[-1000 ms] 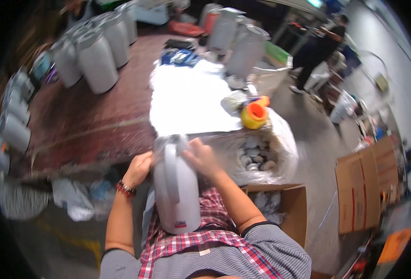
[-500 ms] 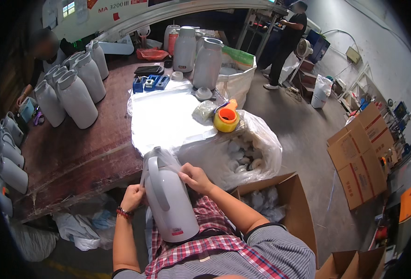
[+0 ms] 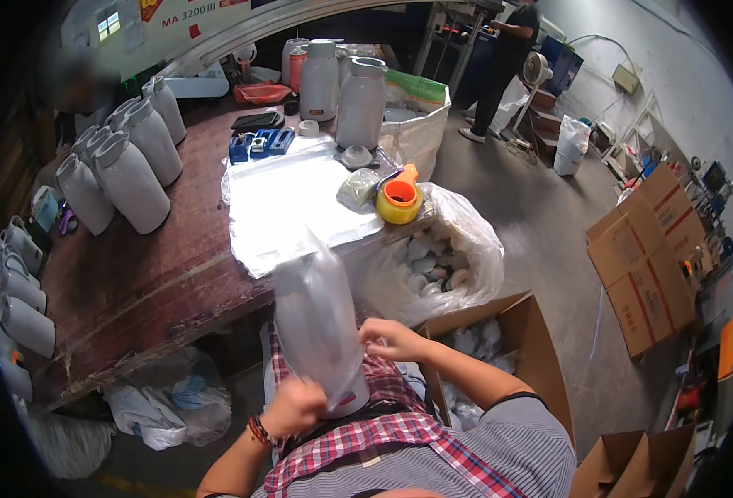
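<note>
I'm looking down at the lap, low in the middle of the frame, where the gray jug (image 3: 355, 390) is resting against the checked apron (image 3: 333, 444), and a clear bag (image 3: 315, 242) is covering most of it! The left hand (image 3: 298, 405), blurring a little, is closing in a fist on the film near the base; the right hand (image 3: 389, 339) seems to be pinching its edge at the jug's right side. By my reckoning the bagging is running well along: top and body are sitting under film, only the lowest part by the red mark is showing bare.

Just right, an open carton (image 3: 540, 349) is holding clear-wrapped bits, and above it a plastic sack (image 3: 484, 249) is holding small pale parts. Mid-frame, the tape dispenser (image 3: 395, 214) is lying idle beside the bright silvery sheet (image 3: 287, 199). Farther off, two jugs (image 3: 360, 104) are standing at upper centre, and a jug cluster (image 3: 134, 187) is waiting at upper left, no film showing on any that I'm making out
</note>
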A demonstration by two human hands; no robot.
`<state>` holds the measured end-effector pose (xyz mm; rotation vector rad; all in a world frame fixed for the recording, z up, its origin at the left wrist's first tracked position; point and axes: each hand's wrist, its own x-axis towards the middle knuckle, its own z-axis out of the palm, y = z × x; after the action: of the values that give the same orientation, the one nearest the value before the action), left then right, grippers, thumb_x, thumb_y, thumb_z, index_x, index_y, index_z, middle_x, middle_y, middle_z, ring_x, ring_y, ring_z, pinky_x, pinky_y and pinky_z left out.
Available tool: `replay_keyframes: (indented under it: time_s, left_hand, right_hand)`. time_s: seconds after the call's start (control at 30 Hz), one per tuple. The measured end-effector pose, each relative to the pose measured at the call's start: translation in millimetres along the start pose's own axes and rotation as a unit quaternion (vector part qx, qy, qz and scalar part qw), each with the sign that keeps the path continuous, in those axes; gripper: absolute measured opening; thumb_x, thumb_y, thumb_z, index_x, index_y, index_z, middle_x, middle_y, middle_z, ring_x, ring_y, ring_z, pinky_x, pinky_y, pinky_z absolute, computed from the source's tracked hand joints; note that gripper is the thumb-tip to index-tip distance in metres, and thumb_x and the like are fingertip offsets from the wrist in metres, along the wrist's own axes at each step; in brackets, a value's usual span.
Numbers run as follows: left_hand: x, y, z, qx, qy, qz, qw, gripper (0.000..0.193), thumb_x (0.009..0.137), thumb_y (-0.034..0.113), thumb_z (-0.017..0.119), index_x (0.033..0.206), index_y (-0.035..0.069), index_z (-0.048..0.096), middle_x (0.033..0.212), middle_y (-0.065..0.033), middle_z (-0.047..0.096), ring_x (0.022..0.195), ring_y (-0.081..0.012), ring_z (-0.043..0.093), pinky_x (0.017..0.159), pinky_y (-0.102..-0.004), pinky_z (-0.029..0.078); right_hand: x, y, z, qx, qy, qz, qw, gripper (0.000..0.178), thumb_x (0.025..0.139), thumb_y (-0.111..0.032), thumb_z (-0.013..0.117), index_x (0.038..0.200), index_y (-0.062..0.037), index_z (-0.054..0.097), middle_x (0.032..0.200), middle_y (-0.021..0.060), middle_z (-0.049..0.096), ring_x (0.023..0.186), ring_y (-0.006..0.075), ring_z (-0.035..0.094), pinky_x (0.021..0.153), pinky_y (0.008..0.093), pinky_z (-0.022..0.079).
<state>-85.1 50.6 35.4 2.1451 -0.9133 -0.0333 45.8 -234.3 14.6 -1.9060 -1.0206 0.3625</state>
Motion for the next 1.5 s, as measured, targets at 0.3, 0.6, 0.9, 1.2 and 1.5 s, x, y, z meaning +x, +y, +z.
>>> replay_keyframes:
  time_s: [0.3,0.6,0.9,1.2,1.5]
  left_hand:
    - [-7,18,51,-0.316,-0.244,-0.18,0.899,0.032,0.096,0.015,0.048,0.123,0.001,0.059,0.113,-0.0141,0.065,0.104,-0.0223,0.061,0.092,-0.0314,0.046]
    - [19,20,38,-0.283,-0.152,-0.101,0.942,0.007,0.077,-0.003,0.051,0.076,0.002,0.056,0.075,-0.0108,0.057,0.075,-0.0247,0.058,0.071,-0.0349,0.046]
    - [84,6,73,-0.26,-0.088,-0.188,0.943,0.011,0.078,-0.009,0.051,0.084,-0.001,0.057,0.081,-0.0091,0.06,0.078,-0.0191,0.059,0.071,-0.0287,0.046]
    - [91,12,58,-0.175,-0.228,-0.194,0.938,0.013,0.082,-0.005,0.053,0.092,-0.001,0.061,0.085,-0.0086,0.062,0.075,-0.0163,0.059,0.069,-0.0276,0.046]
    - [79,13,45,-0.165,-0.222,-0.317,0.907,0.012,0.086,-0.003,0.053,0.094,-0.001,0.062,0.088,-0.0047,0.065,0.08,-0.011,0.059,0.074,-0.0245,0.046]
  right_hand:
    - [71,-75,-67,-0.469,-0.077,-0.252,0.843,0.034,0.084,-0.01,0.06,0.117,-0.0138,0.057,0.146,0.0092,0.041,0.141,0.0312,0.03,0.108,0.0426,0.034]
    - [-68,-61,-149,-0.536,0.051,-0.085,0.838,0.019,0.073,-0.012,0.065,0.091,-0.0122,0.061,0.099,0.0017,0.063,0.11,0.0205,0.059,0.087,0.0337,0.05]
    - [-329,-125,-131,-0.365,0.274,0.473,0.753,0.034,0.075,-0.02,0.076,0.106,-0.009,0.068,0.085,0.0127,0.068,0.079,0.0296,0.066,0.07,0.038,0.052]
    - [-520,52,4,-0.325,-0.072,0.732,0.594,0.033,0.073,-0.024,0.075,0.104,-0.014,0.068,0.1,0.0134,0.07,0.097,0.0323,0.067,0.081,0.0453,0.054]
    - [-494,167,216,-0.23,-0.095,0.7,0.669,0.024,0.082,-0.008,0.057,0.103,-0.0101,0.068,0.106,0.0132,0.07,0.102,0.0328,0.064,0.089,0.0417,0.052]
